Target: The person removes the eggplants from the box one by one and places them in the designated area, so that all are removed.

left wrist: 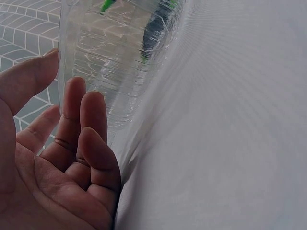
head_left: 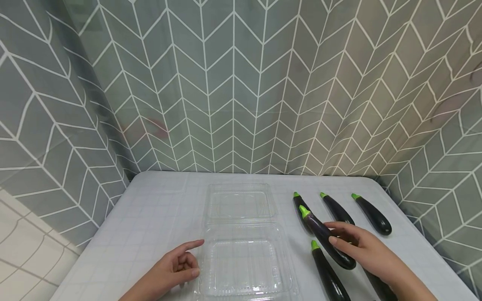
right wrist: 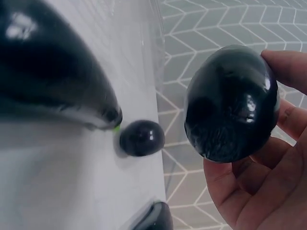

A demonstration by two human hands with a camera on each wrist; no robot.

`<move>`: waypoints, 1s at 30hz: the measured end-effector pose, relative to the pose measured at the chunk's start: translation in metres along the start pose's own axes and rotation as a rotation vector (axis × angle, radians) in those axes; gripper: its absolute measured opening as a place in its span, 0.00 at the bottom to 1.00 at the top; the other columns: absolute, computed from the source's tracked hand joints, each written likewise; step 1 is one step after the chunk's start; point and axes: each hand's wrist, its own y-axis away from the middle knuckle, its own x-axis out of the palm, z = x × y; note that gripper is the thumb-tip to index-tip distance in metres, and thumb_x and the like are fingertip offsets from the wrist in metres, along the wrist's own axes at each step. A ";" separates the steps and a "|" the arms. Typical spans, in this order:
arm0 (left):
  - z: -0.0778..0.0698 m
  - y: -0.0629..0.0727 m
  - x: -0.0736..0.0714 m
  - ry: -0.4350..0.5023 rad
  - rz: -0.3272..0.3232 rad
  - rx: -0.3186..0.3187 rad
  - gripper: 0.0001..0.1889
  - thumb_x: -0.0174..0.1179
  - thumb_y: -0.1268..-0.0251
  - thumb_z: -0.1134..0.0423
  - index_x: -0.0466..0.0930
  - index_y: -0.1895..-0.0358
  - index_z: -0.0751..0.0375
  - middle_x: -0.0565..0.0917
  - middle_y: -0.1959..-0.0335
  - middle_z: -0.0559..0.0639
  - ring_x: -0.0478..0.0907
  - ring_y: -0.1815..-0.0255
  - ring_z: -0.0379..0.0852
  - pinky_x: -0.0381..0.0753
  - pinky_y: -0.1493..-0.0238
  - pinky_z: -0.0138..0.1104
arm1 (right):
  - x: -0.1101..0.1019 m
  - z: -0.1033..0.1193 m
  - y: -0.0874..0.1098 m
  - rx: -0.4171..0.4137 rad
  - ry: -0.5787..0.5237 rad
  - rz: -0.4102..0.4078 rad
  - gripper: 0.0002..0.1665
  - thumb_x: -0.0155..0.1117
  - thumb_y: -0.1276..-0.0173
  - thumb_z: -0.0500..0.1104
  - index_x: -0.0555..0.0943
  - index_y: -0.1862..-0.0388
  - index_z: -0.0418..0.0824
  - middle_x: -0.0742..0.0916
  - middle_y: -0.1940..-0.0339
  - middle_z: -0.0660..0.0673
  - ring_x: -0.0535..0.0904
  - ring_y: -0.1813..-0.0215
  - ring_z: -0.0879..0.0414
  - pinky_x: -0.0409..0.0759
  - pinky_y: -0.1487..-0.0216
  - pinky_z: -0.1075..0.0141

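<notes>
My right hand (head_left: 361, 246) grips a dark purple eggplant (head_left: 325, 236) with a bright green stem cap, thumb on the near side and fingers on the far side. In the right wrist view the rounded end of the held eggplant (right wrist: 230, 108) faces the camera, above the table. My left hand (head_left: 173, 265) is beside a clear plastic clamshell container (head_left: 244, 267), its index finger reaching to the left rim and its other fingers loosely bent. The left wrist view shows the fingertips (left wrist: 93, 108) right at the container wall. The container lies unfolded, with its second half (head_left: 241, 205) toward the back.
More eggplants lie on the white-covered table (head_left: 169, 200): one (head_left: 373, 214) at the far right, one (head_left: 337, 207) left of it, one (head_left: 297, 200) partly behind the held one, another (head_left: 327, 271) in front. One more is partly under the right arm. Patterned curtains (head_left: 233, 104) surround the table.
</notes>
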 end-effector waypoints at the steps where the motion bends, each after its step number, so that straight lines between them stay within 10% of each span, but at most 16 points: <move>1: 0.000 0.000 0.000 -0.003 -0.002 -0.004 0.34 0.59 0.28 0.64 0.55 0.24 0.66 0.81 0.60 0.57 0.76 0.64 0.40 0.77 0.60 0.31 | -0.001 -0.001 0.000 0.013 0.002 -0.006 0.32 0.62 0.27 0.51 0.70 0.30 0.38 0.82 0.44 0.39 0.80 0.53 0.50 0.80 0.60 0.62; 30: -0.001 0.000 0.000 -0.020 -0.005 -0.012 0.34 0.60 0.28 0.63 0.56 0.24 0.65 0.81 0.60 0.57 0.76 0.64 0.40 0.77 0.60 0.31 | -0.042 -0.042 0.024 0.176 0.157 -0.142 0.37 0.57 0.25 0.57 0.66 0.27 0.37 0.80 0.43 0.39 0.78 0.54 0.62 0.78 0.61 0.63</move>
